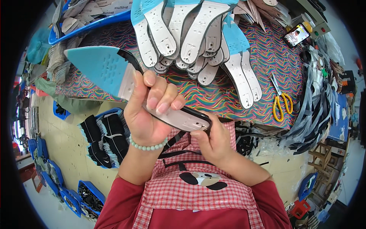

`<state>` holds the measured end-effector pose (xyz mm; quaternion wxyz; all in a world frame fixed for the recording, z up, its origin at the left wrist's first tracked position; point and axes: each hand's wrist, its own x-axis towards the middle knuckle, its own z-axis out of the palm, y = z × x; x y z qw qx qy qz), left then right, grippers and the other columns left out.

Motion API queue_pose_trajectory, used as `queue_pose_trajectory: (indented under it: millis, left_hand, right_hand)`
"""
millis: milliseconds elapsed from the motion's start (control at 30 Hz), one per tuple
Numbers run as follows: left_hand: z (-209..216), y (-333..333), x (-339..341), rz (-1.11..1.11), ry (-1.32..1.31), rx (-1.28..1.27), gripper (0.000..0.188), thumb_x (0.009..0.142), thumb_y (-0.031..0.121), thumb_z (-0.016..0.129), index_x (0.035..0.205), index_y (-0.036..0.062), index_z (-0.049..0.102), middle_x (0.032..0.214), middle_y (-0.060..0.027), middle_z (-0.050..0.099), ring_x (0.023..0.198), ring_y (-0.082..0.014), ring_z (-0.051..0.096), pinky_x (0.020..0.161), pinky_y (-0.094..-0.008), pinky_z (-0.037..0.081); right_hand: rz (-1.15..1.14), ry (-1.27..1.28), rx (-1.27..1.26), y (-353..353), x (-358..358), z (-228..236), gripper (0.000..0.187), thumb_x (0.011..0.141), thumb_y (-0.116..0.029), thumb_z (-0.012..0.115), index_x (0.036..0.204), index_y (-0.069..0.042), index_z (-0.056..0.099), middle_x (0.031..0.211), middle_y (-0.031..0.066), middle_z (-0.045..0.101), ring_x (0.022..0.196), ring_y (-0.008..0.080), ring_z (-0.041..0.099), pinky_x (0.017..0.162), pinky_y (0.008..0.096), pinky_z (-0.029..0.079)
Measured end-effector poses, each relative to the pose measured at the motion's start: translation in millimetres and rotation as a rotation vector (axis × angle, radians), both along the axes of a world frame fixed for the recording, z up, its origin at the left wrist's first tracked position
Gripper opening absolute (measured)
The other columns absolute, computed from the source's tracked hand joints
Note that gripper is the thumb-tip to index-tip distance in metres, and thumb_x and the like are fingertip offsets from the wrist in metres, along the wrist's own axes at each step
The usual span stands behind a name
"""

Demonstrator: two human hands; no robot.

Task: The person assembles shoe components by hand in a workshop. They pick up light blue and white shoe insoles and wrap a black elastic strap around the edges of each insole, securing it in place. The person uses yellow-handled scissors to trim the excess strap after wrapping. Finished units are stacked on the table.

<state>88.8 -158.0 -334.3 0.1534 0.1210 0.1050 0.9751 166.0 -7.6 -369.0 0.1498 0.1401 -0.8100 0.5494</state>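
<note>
Held up in front of my chest is a shoe insole (99, 70), blue at the pointed toe and white toward the heel. A glossy black strip (131, 59) runs along its far edge. My left hand (152, 103) is wrapped round its middle, fingers curled over the white part and hiding some of it. At the heel end my right hand (217, 143) pinches the insole between thumb and fingers; the fingertips are partly hidden behind it. Beyond my hands lies a heap of similar blue and white insoles (166, 42).
A patterned cloth (263, 49) covers the table. On its right lie yellow-handled scissors (282, 105) and a phone (296, 35). Black and grey strips (310, 110) hang over the right edge. A blue tray (93, 24) stands far left; a bin of black pieces (106, 133) sits on the floor.
</note>
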Motion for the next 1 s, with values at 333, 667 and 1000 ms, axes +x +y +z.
queue_pose_trajectory:
  millis: [333,667,1000]
  left_hand:
    - [41.4,-19.6,17.1,0.649,1.178,-1.823,0.033,0.066,0.026,0.078,0.092,0.0078,0.069,0.085,-0.0036,0.064,0.086,-0.0236,0.058,0.084,-0.0368,0.042]
    - [46.2,-17.0,0.5,-0.114,1.134,-1.602,0.019,0.077,0.014,0.071,0.092,0.0033,0.066,0.066,-0.0088,0.057,0.058,-0.0232,0.056,0.062,-0.0329,0.046]
    - [26.9,0.5,42.0,-0.105,0.121,-1.039,0.051,0.088,0.026,0.064,0.127,-0.0036,0.052,0.093,-0.0073,0.064,0.079,-0.0127,0.061,0.074,-0.0287,0.050]
  right_hand:
    - [0.263,0.109,0.507,69.2,-37.1,68.4,0.027,0.084,-0.018,0.064,0.102,0.000,0.056,0.080,0.0128,0.063,0.068,0.0281,0.065,0.057,0.0372,0.052]
    - [0.283,0.130,0.389,77.5,-53.1,120.5,0.036,0.073,-0.027,0.074,0.102,-0.007,0.066,0.076,0.0066,0.062,0.061,0.0206,0.057,0.054,0.0290,0.044]
    - [-0.104,-0.064,-0.453,11.2,4.0,20.0,0.012,0.090,-0.009,0.059,0.098,-0.001,0.060,0.089,0.0086,0.059,0.078,0.0166,0.056,0.068,0.0269,0.045]
